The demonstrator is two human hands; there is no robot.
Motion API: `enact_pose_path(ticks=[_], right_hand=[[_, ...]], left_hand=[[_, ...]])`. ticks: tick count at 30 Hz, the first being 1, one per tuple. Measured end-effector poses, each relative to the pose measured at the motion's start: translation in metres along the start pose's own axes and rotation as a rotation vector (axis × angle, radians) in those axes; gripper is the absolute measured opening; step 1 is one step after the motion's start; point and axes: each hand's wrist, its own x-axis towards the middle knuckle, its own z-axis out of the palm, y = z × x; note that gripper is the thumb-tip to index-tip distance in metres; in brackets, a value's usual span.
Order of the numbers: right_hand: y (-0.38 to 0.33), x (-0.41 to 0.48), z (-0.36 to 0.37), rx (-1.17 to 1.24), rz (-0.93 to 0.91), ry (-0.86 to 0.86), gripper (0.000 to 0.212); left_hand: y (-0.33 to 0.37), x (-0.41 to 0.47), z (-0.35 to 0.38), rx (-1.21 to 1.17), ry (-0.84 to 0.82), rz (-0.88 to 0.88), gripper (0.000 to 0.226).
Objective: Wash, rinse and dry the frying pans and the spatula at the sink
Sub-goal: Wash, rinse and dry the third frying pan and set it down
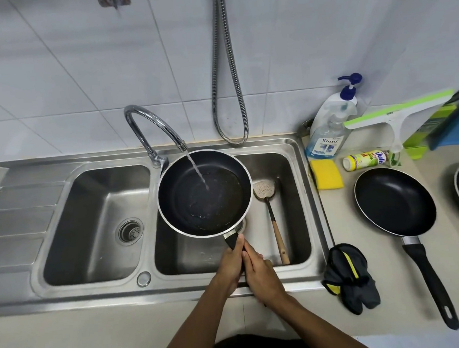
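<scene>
Beige counter edge (125, 325) lies nearest us. Just past the steel sink rim (95, 294), our left hand (229, 266) and right hand (261, 273) touch each other, both curled tightly round the black handle (231, 240) of the frying pan (205, 194). We hold the pan over the right basin (292, 196), its left edge overlapping the divider beside the left basin (98, 223). Just right of it, a narrow gap away, the spatula (274, 222) lies on the basin floor. On the right counter sit a grey cloth (350, 279), a second pan (394, 203) and a yellow sponge (326, 178), all apart. Farther off, the tap (149, 125) arches over the pan's far rim, its stream (198, 173) landing inside.
</scene>
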Motion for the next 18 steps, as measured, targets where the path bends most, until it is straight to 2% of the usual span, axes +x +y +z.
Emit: enact_pose_path(ticks=[9,14,18], right_hand=[[-0.001,-0.001,-0.002,0.003,0.007,-0.005,0.047],[0.004,-0.005,-0.008,-0.026,-0.034,0.032,0.048],[0.006,-0.009,-0.021,-0.016,-0.028,0.077,0.048]], left_hand=[[0.001,-0.002,0.003,0.016,0.028,-0.008,0.063],[0.007,-0.007,0.014,-0.024,0.017,-0.059,0.050],[0.013,-0.006,0.025,-0.004,-0.038,-0.058,0.060]])
